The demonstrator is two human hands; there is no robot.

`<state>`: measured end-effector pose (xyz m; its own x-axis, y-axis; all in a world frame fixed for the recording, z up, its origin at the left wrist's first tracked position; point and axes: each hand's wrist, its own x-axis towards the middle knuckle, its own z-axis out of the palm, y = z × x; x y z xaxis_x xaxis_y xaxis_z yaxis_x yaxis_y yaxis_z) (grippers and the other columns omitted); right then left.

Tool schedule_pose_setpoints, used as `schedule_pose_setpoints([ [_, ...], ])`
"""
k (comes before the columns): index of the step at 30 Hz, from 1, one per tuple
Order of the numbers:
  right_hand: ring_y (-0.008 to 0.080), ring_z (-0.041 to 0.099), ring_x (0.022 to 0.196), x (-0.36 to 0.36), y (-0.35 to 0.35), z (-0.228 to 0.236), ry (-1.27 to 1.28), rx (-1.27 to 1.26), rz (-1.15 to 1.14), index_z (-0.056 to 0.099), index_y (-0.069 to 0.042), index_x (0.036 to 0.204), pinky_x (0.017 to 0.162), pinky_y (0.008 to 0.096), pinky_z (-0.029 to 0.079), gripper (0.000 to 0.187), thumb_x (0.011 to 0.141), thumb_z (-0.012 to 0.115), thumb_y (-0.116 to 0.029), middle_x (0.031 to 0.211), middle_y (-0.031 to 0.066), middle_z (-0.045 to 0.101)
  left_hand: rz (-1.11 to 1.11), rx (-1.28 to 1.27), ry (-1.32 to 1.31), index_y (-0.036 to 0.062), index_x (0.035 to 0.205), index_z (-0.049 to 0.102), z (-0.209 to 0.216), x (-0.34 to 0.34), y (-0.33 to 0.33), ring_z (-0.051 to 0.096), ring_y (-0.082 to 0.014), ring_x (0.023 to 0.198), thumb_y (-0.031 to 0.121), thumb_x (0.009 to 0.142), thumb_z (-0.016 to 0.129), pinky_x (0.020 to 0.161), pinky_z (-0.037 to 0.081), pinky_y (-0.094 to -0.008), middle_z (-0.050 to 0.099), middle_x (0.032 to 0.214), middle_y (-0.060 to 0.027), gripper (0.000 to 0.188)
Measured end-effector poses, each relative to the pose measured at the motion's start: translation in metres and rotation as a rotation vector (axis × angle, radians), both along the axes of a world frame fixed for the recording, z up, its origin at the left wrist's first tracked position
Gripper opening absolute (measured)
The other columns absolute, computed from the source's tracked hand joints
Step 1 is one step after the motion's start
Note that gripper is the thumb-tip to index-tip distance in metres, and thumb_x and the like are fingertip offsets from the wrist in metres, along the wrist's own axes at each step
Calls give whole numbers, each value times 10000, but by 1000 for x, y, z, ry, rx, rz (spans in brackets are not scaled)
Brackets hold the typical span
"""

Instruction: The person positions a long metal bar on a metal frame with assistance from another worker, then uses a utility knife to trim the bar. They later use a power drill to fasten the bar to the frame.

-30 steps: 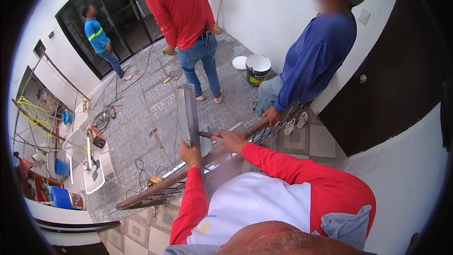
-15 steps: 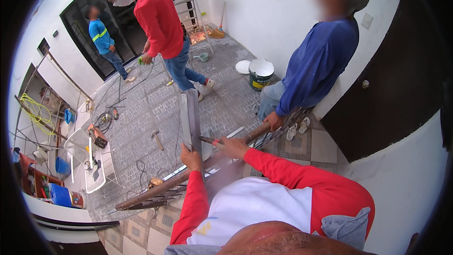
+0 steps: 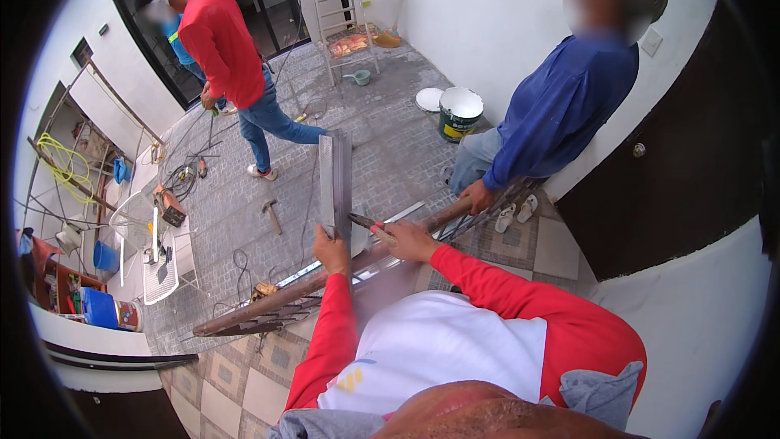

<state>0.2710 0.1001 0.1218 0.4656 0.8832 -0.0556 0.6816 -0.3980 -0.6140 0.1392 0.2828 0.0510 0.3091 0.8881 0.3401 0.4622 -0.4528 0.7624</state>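
Observation:
A long grey metal channel (image 3: 335, 183) stands up in front of me, its far end pointing away. My left hand (image 3: 331, 252) is closed around its near part. In my right hand (image 3: 408, 241) is a dark-jawed, red-handled cutting tool like tin snips (image 3: 363, 220), its jaws touching or very near the channel's right side. Both hands are above a brown handrail (image 3: 252, 314) on a metal railing that runs across in front of me. To my right, a person in a blue long-sleeved shirt (image 3: 561, 106) rests a hand on the rail.
A person in a red shirt (image 3: 221, 49) walks on the tiled floor ahead, partly hiding another in blue. A hammer (image 3: 272, 217), cables and a white paint bucket (image 3: 460, 114) lie about. A stepladder (image 3: 337, 12) stands behind; a white chair (image 3: 161, 272) is at left.
The person in red has stepped left and now partly covers the one in light blue. Sparks by the ladder no longer show. My hands keep the same hold on the channel and snips.

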Motion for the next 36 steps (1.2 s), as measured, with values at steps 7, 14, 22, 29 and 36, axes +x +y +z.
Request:
schedule_pose_setpoints([
  [7,411,632,1100,4,-1,12,75,-29,44,670,-121,1221,929,545,483,450,828,710,-336,1128,213,676,36,40,6,2,1037,601,4,1,-2,643,-497,762,126,832,736,663,453,-559,651,777,-271,276],
  [14,389,622,1103,9,-7,21,148,-107,121,676,-166,1236,950,520,465,522,785,747,-419,1138,186,626,14,55,-118,-9,1044,603,1,2,-1,629,-503,755,120,828,738,655,435,-567,630,755,-265,284],
  [22,363,629,1019,10,-15,-3,136,26,172,682,-73,1134,859,473,494,500,764,802,-387,1100,196,650,5,-20,-33,-1,1046,587,0,2,1,652,-504,802,97,825,716,692,476,-556,656,793,-264,274],
  [29,348,575,1224,11,-31,-23,212,9,255,647,-41,1251,1027,437,459,570,817,812,-371,1292,190,600,0,-42,18,25,1208,619,-7,-2,6,678,-482,821,116,826,725,710,507,-548,687,849,-265,406],
  [36,315,583,1181,-3,-26,-42,163,-5,199,627,-62,1292,942,403,508,607,818,809,-395,1246,167,582,32,21,20,29,1192,629,-2,0,3,681,-466,799,133,829,731,697,508,-532,686,831,-256,391],
])
